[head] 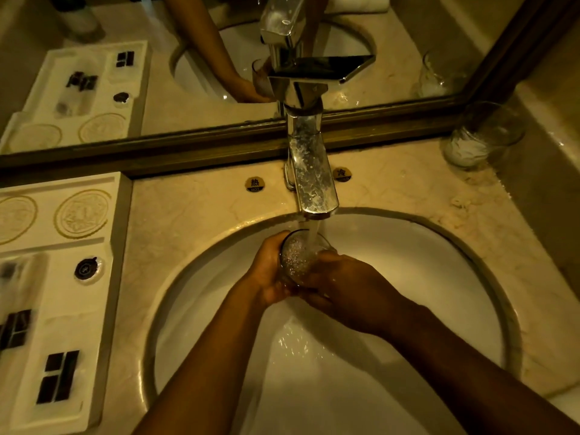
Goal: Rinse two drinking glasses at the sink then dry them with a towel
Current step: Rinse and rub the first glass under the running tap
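- Two hands are on one job here: both wrap the same glass [298, 257] under the running tap [309, 180], over the sink [423, 246].
- At nine o'clock of the glass, my left hand [270, 271] cups its side and base, fingers curled round it. I should keep that as the steady hold, since wet glass will likely be slippery.
- At the centre, the stream drops inside the rim at about twelve o'clock. Tilting the mouth a little toward it should flush the walls rather than just fill the bottom.
- At three o'clock of the glass, my right hand [342, 284] closes on the other side; I judge it best used to turn and rub the glass.
- Far off at two o'clock, the second glass [480, 136] stands on the desk [188, 215] by the mirror [188, 89], awaiting its turn.
- No towel shows that I can be sure of.
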Demonstrator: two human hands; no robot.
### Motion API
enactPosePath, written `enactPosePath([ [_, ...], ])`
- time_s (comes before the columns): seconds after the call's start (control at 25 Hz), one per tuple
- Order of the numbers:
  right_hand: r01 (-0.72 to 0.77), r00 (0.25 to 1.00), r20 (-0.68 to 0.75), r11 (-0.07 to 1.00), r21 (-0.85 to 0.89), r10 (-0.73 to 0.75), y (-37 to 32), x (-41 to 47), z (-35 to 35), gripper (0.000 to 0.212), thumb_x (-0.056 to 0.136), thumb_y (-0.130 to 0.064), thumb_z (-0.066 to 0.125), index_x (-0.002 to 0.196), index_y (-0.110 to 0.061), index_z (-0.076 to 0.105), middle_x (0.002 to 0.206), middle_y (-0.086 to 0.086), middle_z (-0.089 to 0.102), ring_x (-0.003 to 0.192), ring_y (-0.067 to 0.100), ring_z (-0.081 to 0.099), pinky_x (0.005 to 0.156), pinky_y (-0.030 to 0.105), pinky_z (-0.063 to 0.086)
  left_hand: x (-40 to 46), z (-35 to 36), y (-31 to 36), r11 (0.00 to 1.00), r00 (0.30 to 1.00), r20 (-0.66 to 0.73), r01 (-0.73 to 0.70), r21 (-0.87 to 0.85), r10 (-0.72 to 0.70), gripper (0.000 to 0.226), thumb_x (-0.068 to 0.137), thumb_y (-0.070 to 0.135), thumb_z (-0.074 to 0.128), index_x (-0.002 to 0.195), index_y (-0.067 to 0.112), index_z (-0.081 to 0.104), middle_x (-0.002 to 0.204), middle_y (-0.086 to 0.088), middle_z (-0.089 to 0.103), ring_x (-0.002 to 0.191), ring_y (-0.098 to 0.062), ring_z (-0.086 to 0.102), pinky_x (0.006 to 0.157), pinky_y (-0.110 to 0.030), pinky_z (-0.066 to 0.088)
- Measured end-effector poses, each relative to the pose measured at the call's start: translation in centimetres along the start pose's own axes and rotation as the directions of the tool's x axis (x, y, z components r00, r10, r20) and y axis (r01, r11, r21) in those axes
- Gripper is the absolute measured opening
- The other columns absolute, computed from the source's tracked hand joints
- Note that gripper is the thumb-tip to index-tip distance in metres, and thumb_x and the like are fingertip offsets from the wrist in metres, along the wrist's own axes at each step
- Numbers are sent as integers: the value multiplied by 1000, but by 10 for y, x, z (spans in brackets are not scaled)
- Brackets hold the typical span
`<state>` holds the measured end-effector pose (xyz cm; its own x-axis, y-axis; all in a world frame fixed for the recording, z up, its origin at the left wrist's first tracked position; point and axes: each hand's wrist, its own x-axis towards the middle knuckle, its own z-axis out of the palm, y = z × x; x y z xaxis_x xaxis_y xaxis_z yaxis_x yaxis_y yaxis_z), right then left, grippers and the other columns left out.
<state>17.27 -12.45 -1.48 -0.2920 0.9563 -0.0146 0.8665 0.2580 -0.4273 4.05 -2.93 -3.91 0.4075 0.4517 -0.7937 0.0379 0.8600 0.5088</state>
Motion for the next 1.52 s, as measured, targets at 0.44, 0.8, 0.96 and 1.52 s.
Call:
enactPosePath([
  [0.44, -287, 955, 63, 854, 434, 289, -42, 20, 10, 25, 101, -29, 46, 121, -21, 58, 111, 0, 67, 97, 16, 64, 84, 34, 53, 11, 7, 3, 959, 963, -24, -269, -84, 268, 29, 98, 16, 51, 79, 8, 72, 66, -5, 73, 69, -20, 69, 63, -28, 57],
  [0.8, -51, 979, 201, 996, 78, 34, -7, 24, -15, 33, 95, -26, 58, 128, -26, 58, 126, -4, 63, 112, 15, 59, 97, 32, 49, 3, -9, 13, 994, 999, 30, 23, 106, -26, 32, 70, 46, 66, 77, 15, 74, 83, -6, 70, 85, -24, 63, 79, -33, 45],
  [0.96, -121, 940, 325, 992, 36, 103, -15, 14, -3, 49, 91, -28, 63, 136, -25, 46, 124, -4, 60, 112, 19, 59, 92, 31, 50, 15, -13, 15, 978, 996, 85, -46, 206, 29, 28, 76, 42, 66, 78, 18, 80, 86, -9, 70, 96, -32, 61, 94, -47, 40],
  [1.52, -116, 974, 186, 989, -94, 132, -22, 15, -6, 49, 96, -22, 52, 143, -24, 41, 142, 2, 52, 127, 26, 51, 106, 36, 38, 18, -2, -6, 989, 990, 25, -137, -58, 138, 45, 96, 30, 47, 70, 12, 80, 76, -9, 74, 74, -22, 70, 76, -35, 53],
])
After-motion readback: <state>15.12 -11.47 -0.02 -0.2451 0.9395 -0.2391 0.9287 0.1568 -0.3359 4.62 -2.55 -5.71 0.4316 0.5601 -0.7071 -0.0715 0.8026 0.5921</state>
